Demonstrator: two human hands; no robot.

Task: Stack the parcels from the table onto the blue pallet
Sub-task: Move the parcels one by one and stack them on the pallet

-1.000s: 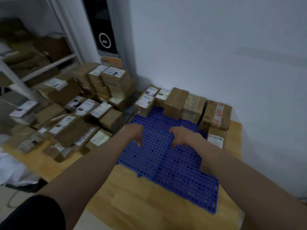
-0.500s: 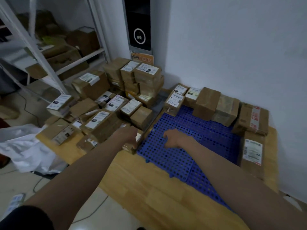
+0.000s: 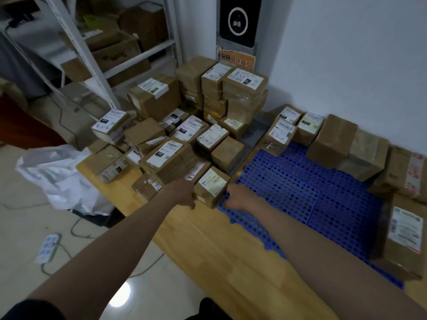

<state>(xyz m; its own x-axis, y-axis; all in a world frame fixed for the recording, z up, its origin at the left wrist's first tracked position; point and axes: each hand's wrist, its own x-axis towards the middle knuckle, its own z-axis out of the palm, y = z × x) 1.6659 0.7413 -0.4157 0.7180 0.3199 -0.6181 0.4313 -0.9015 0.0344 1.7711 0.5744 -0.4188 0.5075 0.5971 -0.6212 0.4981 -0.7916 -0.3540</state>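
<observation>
Hands have swung left off the pallet's bare middle: left hand (image 3: 184, 192) and right hand (image 3: 235, 197) now flank a small labelled parcel (image 3: 211, 189) at the blue pallet (image 3: 300, 188) edge, whether gripping, I cannot tell. Likely the next pickup. Beyond, more parcels (image 3: 175, 144) crowd the table (image 3: 219, 245).

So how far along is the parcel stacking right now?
Early. Done: a row of parcels lines the blue pallet's far edge, with more along its right side. In hand: the left hand and right hand flank a small labelled parcel at the pallet's near-left corner; whether either has a grip is unclear. Left: the big pile on the table.
</observation>
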